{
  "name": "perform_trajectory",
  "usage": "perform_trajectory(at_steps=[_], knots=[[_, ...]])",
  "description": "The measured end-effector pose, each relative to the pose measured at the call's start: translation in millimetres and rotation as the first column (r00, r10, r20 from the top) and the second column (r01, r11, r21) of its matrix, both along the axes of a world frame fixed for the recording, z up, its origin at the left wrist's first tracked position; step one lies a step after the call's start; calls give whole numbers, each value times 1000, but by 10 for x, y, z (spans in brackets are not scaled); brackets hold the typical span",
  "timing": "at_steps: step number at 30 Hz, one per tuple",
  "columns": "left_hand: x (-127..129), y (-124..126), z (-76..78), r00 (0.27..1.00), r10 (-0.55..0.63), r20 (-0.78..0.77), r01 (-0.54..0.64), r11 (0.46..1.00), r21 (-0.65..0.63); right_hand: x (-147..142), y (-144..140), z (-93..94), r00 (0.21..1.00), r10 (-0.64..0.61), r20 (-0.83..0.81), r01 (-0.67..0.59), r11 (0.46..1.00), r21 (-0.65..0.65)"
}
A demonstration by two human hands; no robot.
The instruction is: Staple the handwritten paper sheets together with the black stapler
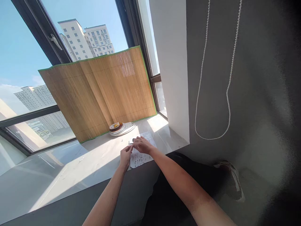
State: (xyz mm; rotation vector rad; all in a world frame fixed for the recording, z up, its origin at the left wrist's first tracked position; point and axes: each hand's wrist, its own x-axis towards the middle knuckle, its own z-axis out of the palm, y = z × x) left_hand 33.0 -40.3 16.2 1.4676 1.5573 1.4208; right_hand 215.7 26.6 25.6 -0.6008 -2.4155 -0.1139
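A sheet of white paper [139, 159] covered in dark handwriting lies on the windowsill under my hands. My left hand [125, 156] is at the paper's left edge, thumb and fingers pinched together. From the right my right hand [142, 145] reaches over the sheet, its fingers closed and meeting the left fingertips. Between the fingertips a small white and dark object [131, 141] shows; its kind is too small to make out. Just behind the hands stands a stack of white plates [113, 133] with a brown round item and something yellow on top.
A bamboo mat [98, 94] with green edging leans against the window behind the plates. The pale windowsill [94, 163] runs left and ends at a front edge. A white beaded blind chain [229, 103] hangs on the grey wall to the right.
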Motion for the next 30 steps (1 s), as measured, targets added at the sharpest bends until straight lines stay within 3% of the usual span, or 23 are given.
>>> perform_trajectory(at_steps=[8, 11, 13, 15, 17, 19, 21, 24, 30], knots=[[-36, 42, -69, 1000, -1, -4, 1, 999, 36, -90, -73, 20, 997, -60, 57, 55, 995, 83], [-35, 106, -126, 991, 50, 126, -53, 998, 24, -25, -16, 49, 995, -96, -23, 97, 994, 53], [-31, 149, -157, 970, 72, 230, -77, 997, 10, 106, 71, 78, 970, -211, -118, 211, 977, -13], [-29, 176, -174, 961, 77, 267, -82, 997, 8, 287, 179, 97, 885, -422, -197, 395, 904, -163], [-30, 184, -174, 968, 74, 241, -78, 997, 8, 474, 281, 93, 769, -621, -152, 543, 759, -359], [-32, 174, -163, 976, 68, 208, -70, 998, 3, 625, 354, 68, 694, -718, -47, 610, 622, -490], [-28, 153, -152, 980, 65, 190, -65, 998, -2, 712, 395, 36, 658, -752, 32, 637, 534, -556], [-11, 127, -158, 983, 55, 174, -56, 998, 1, 739, 437, 5, 637, -764, 102, 657, 468, -591], [-154, 228, -139, 988, 23, 155, -22, 1000, -3, 769, 685, -60, 621, -766, 168, 678, 417, -605]])
